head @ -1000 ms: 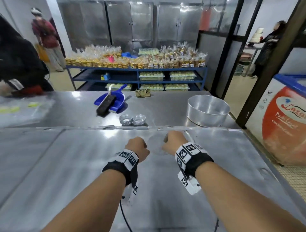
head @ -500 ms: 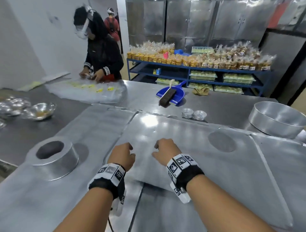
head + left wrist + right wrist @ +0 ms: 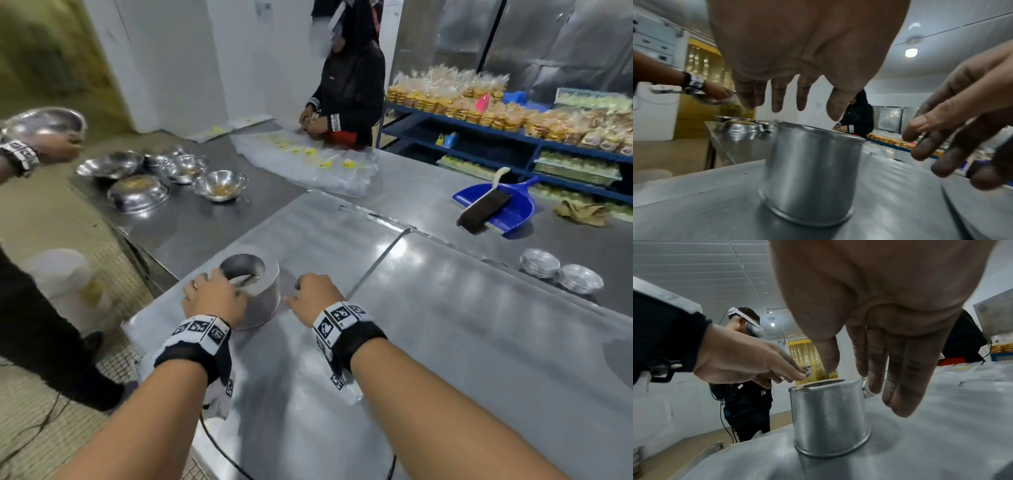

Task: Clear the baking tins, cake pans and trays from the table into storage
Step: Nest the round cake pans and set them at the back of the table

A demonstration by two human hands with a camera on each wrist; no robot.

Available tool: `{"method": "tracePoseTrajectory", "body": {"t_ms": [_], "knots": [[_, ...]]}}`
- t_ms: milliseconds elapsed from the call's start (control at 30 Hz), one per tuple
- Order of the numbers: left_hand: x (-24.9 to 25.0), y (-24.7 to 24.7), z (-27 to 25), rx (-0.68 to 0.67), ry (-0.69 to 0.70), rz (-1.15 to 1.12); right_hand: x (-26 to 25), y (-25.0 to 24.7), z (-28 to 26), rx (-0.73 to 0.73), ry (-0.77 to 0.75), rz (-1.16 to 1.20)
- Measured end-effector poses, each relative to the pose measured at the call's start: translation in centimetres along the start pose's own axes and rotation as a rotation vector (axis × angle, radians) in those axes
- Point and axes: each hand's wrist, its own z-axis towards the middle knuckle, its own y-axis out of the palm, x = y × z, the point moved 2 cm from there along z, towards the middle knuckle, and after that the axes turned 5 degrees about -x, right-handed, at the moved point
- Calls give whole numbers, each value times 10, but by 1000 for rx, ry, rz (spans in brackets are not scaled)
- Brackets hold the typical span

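The person stands at the corner of the steel table (image 3: 445, 359) with both hands out over a tall round baking tin (image 3: 260, 301), which sits upright near the table's left edge, its open mouth facing up. The left hand (image 3: 214, 296) hangs just above the near rim, fingers (image 3: 777, 97) pointing down and loosely spread; from the left wrist view they look apart from the metal, not yet touching. The right hand (image 3: 313, 291) hovers just to the right of the tin, its fingers (image 3: 900, 378) straight and held together, also holding nothing. So both hands are wide and empty, closing in from either side.

I judge this to be the reach for the tin, the grasp itself not yet made. The next move calls for the two hands to come in against the smooth wall, or for the left to hook its fingers over the rim, then a straight lift off the table. The wall is bare polished metal and looks slippery, so a firm squeeze seems wise.

More remains to clear, I think: two small stacks of fluted foil tins (image 3: 561, 274) sit further along the table. Beyond them lie a blue dustpan (image 3: 503, 209) with a brush. On the far counter, metal bowls (image 3: 178, 178) are being handled by another person's hand (image 3: 58, 147), and someone in black (image 3: 349, 89) works over plastic sheets
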Motion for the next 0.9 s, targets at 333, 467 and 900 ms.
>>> {"method": "tracePoseTrajectory", "body": {"t_ms": [333, 467, 900], "knots": [[-41, 11, 73, -106, -64, -287, -23, 33, 53, -41, 70, 402], [-34, 7, 59, -50, -85, -389, -19, 41, 52, -35, 135, 611], [32, -6, -59, 57, 30, -802, 51, -19, -51, 254, 183, 1079]]}}
